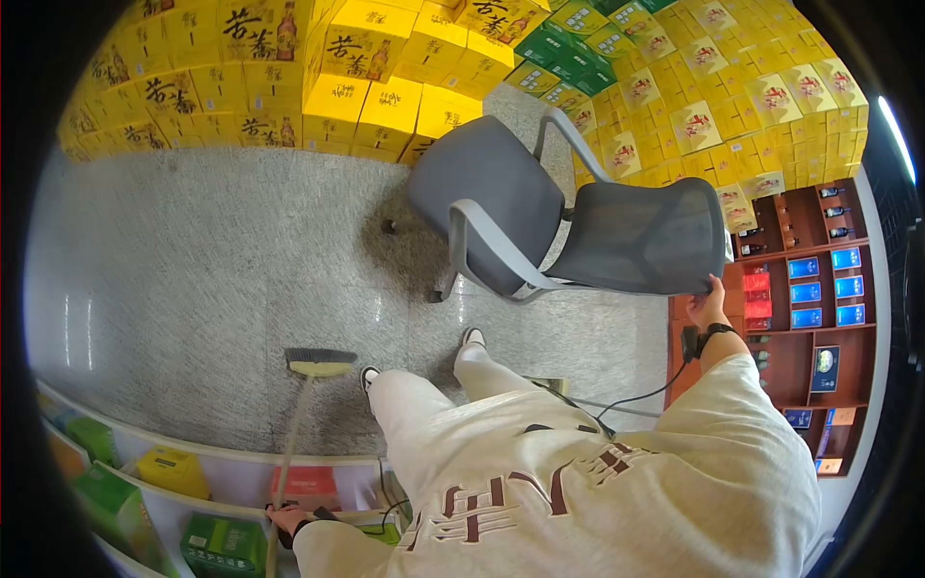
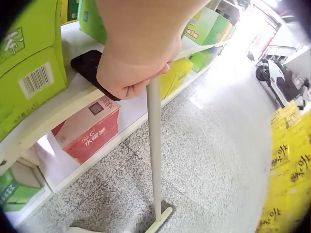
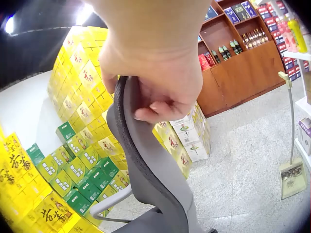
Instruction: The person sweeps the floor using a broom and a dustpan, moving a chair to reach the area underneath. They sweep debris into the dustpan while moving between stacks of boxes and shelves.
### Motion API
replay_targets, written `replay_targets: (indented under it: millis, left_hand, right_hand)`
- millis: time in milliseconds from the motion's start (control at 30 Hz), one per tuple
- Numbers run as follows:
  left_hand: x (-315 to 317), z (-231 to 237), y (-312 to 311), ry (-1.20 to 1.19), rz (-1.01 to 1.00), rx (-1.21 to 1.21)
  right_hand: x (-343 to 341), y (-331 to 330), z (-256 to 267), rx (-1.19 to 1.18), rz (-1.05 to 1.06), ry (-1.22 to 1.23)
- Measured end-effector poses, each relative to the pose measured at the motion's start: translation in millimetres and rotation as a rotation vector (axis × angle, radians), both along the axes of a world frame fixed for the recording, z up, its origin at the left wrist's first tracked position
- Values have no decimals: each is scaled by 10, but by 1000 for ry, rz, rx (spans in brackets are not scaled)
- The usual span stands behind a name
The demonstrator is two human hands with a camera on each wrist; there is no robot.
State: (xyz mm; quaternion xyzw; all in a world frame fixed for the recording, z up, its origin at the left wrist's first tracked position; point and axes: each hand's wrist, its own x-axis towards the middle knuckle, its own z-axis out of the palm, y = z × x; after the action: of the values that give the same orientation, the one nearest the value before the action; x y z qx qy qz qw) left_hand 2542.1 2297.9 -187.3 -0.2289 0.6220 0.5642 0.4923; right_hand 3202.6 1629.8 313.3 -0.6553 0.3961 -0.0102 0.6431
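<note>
Together, broom [image 2: 154, 145] and chair [image 1: 636, 236], one per hand.
Left hand [image 2: 137, 73] curls its fingers round the broom beside the shelf [image 2: 53, 114]; right hand [image 3: 160, 77] clasps fingers over the chair's back, near yellow boxes [image 1: 388, 106].

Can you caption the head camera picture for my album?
Left hand holds a broom, right hand grips a grey chair, near yellow boxes.

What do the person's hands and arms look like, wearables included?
No gloves on either hand. Left hand: black strap at the wrist. Right hand: black wristband, small black box, thin black cable trailing off. Cream sleeves on both arms.
</note>
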Motion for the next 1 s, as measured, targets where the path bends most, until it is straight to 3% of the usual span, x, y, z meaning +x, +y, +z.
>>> replay_targets:
  millis: [33, 67, 100, 133, 267, 333, 367, 433, 533, 633, 733, 867, 933, 1000]
  left_hand:
    - [67, 3, 45, -223, 359, 169]
    - [133, 59, 72, -231, 349, 178]
    - [127, 62, 102, -23, -286, -159]
    - [131, 65, 108, 208, -915, -494]
    - [489, 171, 116, 386, -985, -220]
    - [831, 356, -85, 1058, -1317, 290]
    - [1166, 574, -76, 1051, -1324, 304]
    - [1967, 1132, -18, 620, -1011, -172]
    - [2468, 1286, -53, 654, -1014, -73]
    - [2986, 1799, -290, 660, -1104, 56]
    - [2971, 1569, -83, 608, -1276, -5]
    - [3168, 1869, -196, 671, -1252, -21]
    - [3225, 1948, -212, 680, -1220, -79]
    - [3091, 1736, -165, 707, -1264, -6]
  right_hand:
    - [26, -30, 26, 13, -9, -5]
    - [83, 4, 67, 24, -123, -114]
    - [148, -19, 101, 36, -241, -220]
    - [337, -652, -12, 275, -1, -260]
    - [638, -623, 232, 201, 6, -118]
    - [818, -771, 275, 75, 2, 119]
    - [822, -788, 274, 78, -10, 109]
    - [840, -789, 242, 54, 46, 51]
    - [971, -1073, -58, -157, -49, -41]
    - [1032, -1180, -111, -283, -85, -4]
    - [946, -1177, -51, -291, -96, -13]
    - [736, -1045, 81, -308, -152, 10]
    - [677, -1322, -48, -303, -159, -3]
    - [584, -1469, -68, -297, -169, -19]
